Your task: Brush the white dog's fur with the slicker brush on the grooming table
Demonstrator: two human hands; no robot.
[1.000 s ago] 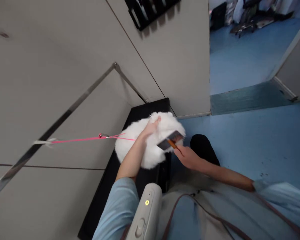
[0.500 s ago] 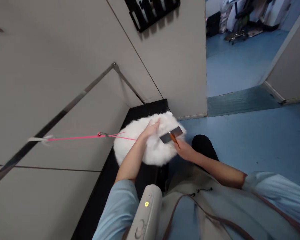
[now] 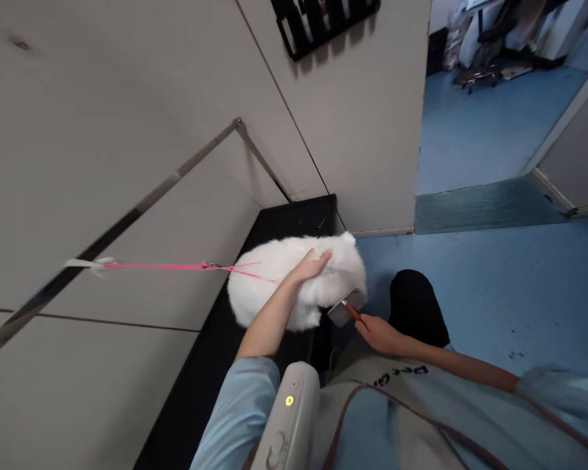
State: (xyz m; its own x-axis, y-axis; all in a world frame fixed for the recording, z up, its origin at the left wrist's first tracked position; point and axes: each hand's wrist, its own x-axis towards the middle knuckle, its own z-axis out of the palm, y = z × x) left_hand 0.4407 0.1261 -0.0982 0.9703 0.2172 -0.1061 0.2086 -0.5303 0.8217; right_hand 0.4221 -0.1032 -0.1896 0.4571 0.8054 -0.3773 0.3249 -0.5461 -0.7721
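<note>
A white, fluffy dog (image 3: 269,254) is on a black grooming table (image 3: 294,222); its face is not visible. My left hand (image 3: 312,266) is closed on the fur of its back, with some fingers buried in the coat. In my right hand (image 3: 378,333) is the brown handle of a slicker brush (image 3: 340,313). The flat head of the brush is tilted against the fur at the dog's near right end. A pink grooming loop (image 3: 166,266) runs from the dog to a metal bar on the left.
The metal bar (image 3: 147,196) slants across the left, beside a pale wall (image 3: 102,98). A black rack (image 3: 323,26) of tools hangs above. Blue floor (image 3: 494,281) lies to the right, with a doorway and an office chair (image 3: 480,65) beyond. A pale device (image 3: 291,411) sits low in front of me.
My right hand has moved the brush down toward the near edge of the dog, and its head has tilted. My left hand has shifted slightly right and down on the fur. The camera view has shifted.
</note>
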